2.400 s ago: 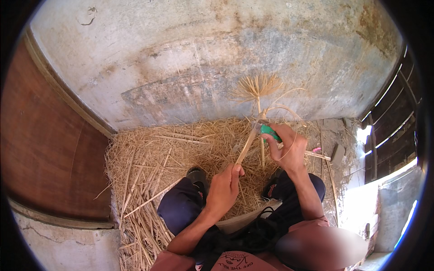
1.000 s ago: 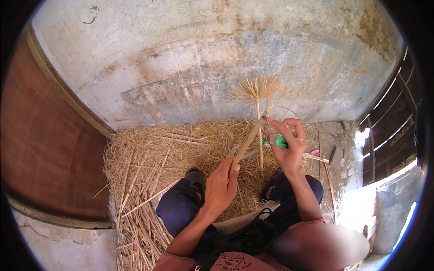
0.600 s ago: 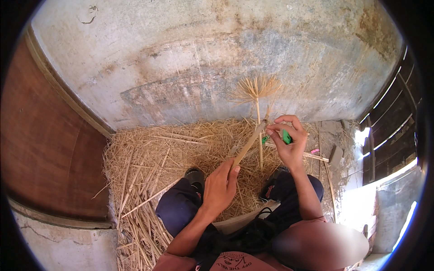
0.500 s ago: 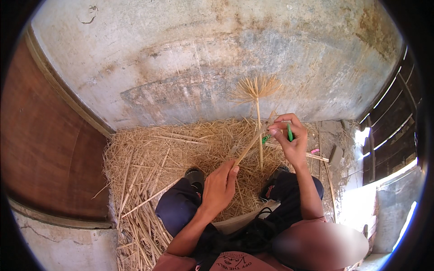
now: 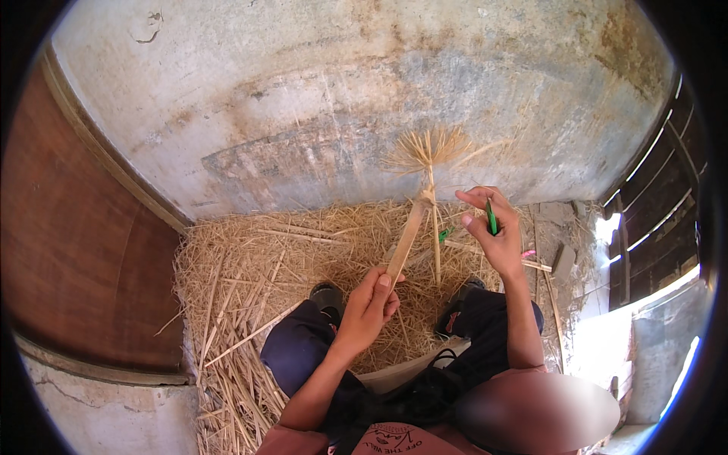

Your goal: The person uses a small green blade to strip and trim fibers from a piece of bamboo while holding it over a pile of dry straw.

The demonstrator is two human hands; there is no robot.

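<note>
The left hand (image 5: 368, 307) is clenched round the near end of a flat straw bundle (image 5: 406, 239), holding it upright above the lap with its splayed head (image 5: 426, 148) fanned out toward the far wall (image 5: 303, 98), while the right hand (image 5: 497, 231), just right of it, pinches a thin green strip (image 5: 491, 216). The bundle looks light, dry and brittle, stiff along the stalks but apt to snap or shed, so the tied neck (image 5: 426, 199) seems the safest place to take hold. What binds that neck is too small to make out, the strip's lower end is hidden in the fingers, and the loose straw (image 5: 243, 273) on the floor covers whatever lies beneath it.
</note>
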